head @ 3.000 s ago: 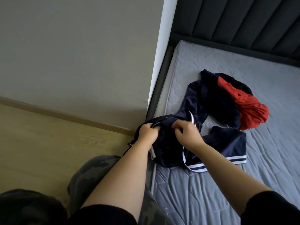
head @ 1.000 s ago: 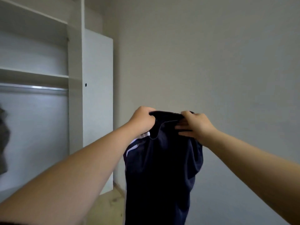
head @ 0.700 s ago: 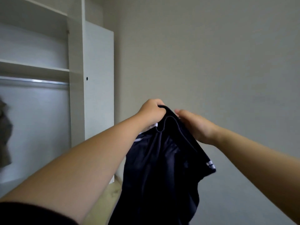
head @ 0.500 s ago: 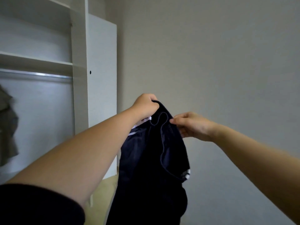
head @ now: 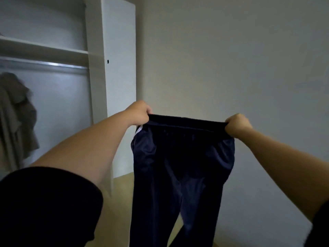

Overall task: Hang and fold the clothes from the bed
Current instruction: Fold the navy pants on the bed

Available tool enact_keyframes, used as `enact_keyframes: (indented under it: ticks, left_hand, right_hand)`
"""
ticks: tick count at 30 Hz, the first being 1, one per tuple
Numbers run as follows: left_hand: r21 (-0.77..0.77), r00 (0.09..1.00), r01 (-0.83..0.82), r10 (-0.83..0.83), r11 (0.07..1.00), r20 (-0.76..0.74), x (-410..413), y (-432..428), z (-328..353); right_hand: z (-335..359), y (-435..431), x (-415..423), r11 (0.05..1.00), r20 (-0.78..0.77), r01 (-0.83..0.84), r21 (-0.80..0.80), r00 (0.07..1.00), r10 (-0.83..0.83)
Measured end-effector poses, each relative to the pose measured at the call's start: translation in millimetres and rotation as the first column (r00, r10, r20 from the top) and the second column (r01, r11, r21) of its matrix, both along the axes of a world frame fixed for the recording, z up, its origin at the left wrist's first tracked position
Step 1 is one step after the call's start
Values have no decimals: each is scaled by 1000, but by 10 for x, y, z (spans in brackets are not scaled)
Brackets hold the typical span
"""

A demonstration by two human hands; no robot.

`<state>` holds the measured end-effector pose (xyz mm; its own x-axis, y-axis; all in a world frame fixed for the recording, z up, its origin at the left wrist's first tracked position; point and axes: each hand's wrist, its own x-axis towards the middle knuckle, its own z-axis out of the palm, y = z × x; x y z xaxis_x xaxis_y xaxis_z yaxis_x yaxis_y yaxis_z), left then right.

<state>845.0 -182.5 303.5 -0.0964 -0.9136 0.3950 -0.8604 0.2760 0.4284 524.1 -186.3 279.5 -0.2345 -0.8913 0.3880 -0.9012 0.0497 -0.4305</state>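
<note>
Where the open wardrobe [head: 96, 68] fills the left of the view, a grey-brown garment [head: 16, 111] hangs under a metal rail [head: 44, 65], with a white shelf [head: 44, 49] just above the rail. The garment is blurred, so its kind is hard to tell; perhaps a jacket. A white panel [head: 118, 68] with a small dark hole stands at the wardrobe's right side.

Low in the left corner a black sleeve [head: 44, 207] covers the upper arm, and the bare forearm reaches up and forward to the left hand [head: 138, 113]. Its grip is closed tight, fingers curled round the left end of the waistband [head: 187, 122] of the dark navy trousers [head: 179, 166]. A sliver of white trim shows just under that fist.

The waistband runs taut between the two hands, a little lower at the right. Below it the trousers hang free in the air in front of the pale wall [head: 231, 59]. Both legs drop past the bottom edge of the view, apart from the wardrobe and above the light wooden floor [head: 122, 186].

At the right end of the waistband the right hand [head: 237, 124] has the same closed grip, fingers wrapped round the fabric. Its bare forearm runs down to the lower right corner, where a dark sleeve edge [head: 320, 225] shows.
</note>
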Motion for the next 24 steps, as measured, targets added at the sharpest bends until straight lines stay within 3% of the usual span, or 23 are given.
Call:
enact_keyframes:
  ticks: [2, 3, 6, 9, 12, 18, 21, 24]
  left_hand:
    - [82, 993, 8, 2, 997, -121, 23, 4, -80]
    - [130, 968, 40, -6, 991, -252, 23, 12, -109]
    - [224, 751, 210, -10, 952, -660, 71, 24, -201]
    - [216, 544, 419, -52, 882, -838, 120, 20, -307]
    - [227, 459, 505, -36, 833, -888, 53, 33, -345]
    - [295, 504, 669, -125, 682, -854, 241, -33, -472]
    - [288, 531, 755, -293, 589, -795, 313, -28, -527]
    - [270, 555, 764, -383, 586, -738, 223, -1, -454]
  right_hand:
    - [11, -1, -25, 1000, 147, -22, 10, 989, 21]
    - [24, 31, -35, 997, 295, -70, 23, 954, 60]
    - [8, 170, -77, 928, 676, -370, 54, 698, 239]
    - [-25, 245, -85, 860, 848, -509, -4, 455, 273]
    - [-49, 261, -69, 851, 894, -522, -47, 359, 269]
    - [-179, 283, -321, 632, 851, -774, -43, 303, 429]
    - [-210, 255, -382, 645, 859, -759, -90, 269, 436]
    - [-189, 291, -273, 647, 862, -716, -263, 126, 490]
